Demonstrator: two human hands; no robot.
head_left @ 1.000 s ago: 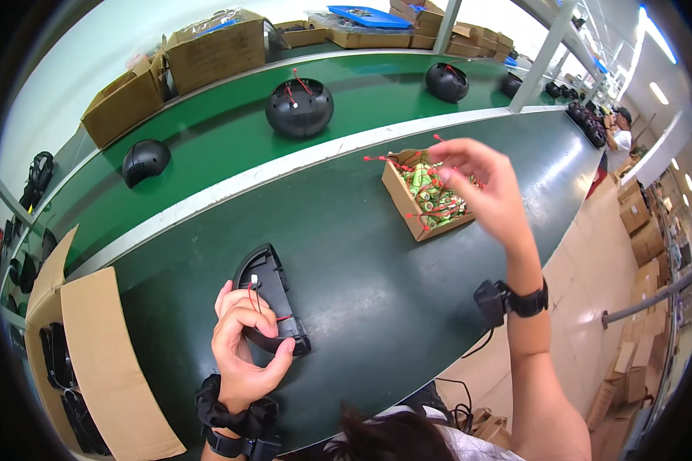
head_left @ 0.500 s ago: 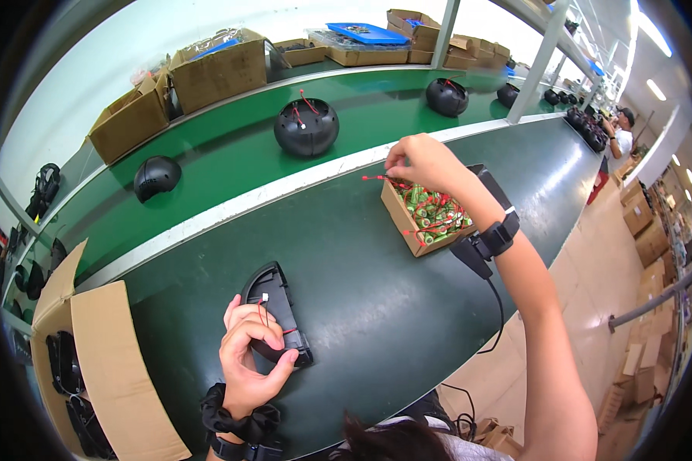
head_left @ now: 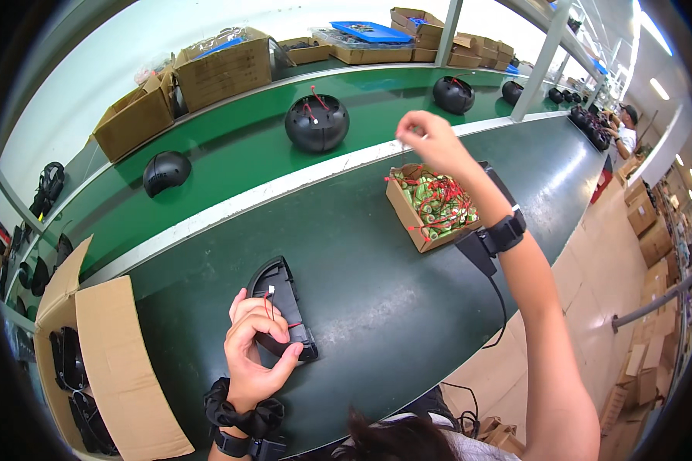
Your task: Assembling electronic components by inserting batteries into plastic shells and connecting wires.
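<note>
On the near left of the bench, my left hand (head_left: 255, 349) grips a black half-round plastic shell (head_left: 283, 286) by its near end. Out of the shell rises a thin red and black lead with a white plug (head_left: 271, 290). My right hand (head_left: 430, 142) is raised above a small cardboard box (head_left: 404, 215), thumb and fingers pinched together on a thin wire that hangs toward the box. Green cylindrical batteries (head_left: 442, 206) with tangled red and black wires fill this box. Whether a battery hangs from the pinched wire I cannot tell.
A large open carton (head_left: 127, 361) with black parts stands at the left. Beyond the pale rail, a green conveyor (head_left: 231, 157) carries round black housings (head_left: 317, 127). Cartons (head_left: 223, 73) line the shelf behind. A metal post (head_left: 542, 65) rises at the right; another person (head_left: 625, 134) works farther off.
My right hand has lifted up and slightly to the right, away from the battery box, with fingers still pinched. My left hand keeps its hold on the shell.
</note>
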